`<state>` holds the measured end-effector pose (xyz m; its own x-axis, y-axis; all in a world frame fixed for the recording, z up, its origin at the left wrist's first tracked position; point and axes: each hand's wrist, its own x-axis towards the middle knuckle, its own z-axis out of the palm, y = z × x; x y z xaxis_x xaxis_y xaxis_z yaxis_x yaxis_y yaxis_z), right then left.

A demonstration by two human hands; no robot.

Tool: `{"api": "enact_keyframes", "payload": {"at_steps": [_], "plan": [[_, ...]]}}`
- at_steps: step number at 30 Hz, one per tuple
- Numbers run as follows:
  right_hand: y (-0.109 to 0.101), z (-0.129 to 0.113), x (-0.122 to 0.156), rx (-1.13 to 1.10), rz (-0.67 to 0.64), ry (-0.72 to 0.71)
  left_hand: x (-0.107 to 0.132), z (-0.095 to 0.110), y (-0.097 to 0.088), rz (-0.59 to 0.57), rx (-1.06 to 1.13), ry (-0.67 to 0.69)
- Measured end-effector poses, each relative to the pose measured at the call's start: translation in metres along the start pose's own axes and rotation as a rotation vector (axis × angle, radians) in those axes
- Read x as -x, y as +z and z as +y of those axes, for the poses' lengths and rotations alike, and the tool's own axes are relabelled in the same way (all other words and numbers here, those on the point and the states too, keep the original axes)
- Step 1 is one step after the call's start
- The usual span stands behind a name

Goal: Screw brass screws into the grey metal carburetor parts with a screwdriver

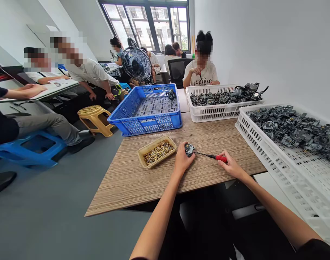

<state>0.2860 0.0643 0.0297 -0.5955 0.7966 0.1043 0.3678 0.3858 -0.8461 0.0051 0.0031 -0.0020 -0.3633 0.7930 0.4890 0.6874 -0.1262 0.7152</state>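
My left hand (182,161) is closed around a small grey metal carburetor (189,148) just above the wooden table (137,191). In my right hand (232,167) is a screwdriver with a red and black handle (220,158). Its thin shaft points left, and the tip meets the carburetor's right side; whether it sits in a screw is too small to tell. Left of my left hand stands a beige tray (142,163) with many small brass-coloured parts (158,153).
A blue crate (147,127) with few parts stands at the far left of the table. White crates (208,116) (278,159) heaped with carburetors stand behind and right. Across sits a person (202,72) with a tool. A fan (137,64), stools (95,119) and other people are beyond.
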Motion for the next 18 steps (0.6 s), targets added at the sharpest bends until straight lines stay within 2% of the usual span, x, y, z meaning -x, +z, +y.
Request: {"api": "enact_keyframes", "payload": {"at_steps": [10,18], "plan": [[0.006,0.0,0.004,0.119,-0.012,0.003,-0.003,-0.005,-0.001,0.03,0.049,-0.018],[0.005,0.008,0.001,0.119,0.036,-0.012,-0.005,-0.011,-0.001,0.004,0.082,0.011]]}}
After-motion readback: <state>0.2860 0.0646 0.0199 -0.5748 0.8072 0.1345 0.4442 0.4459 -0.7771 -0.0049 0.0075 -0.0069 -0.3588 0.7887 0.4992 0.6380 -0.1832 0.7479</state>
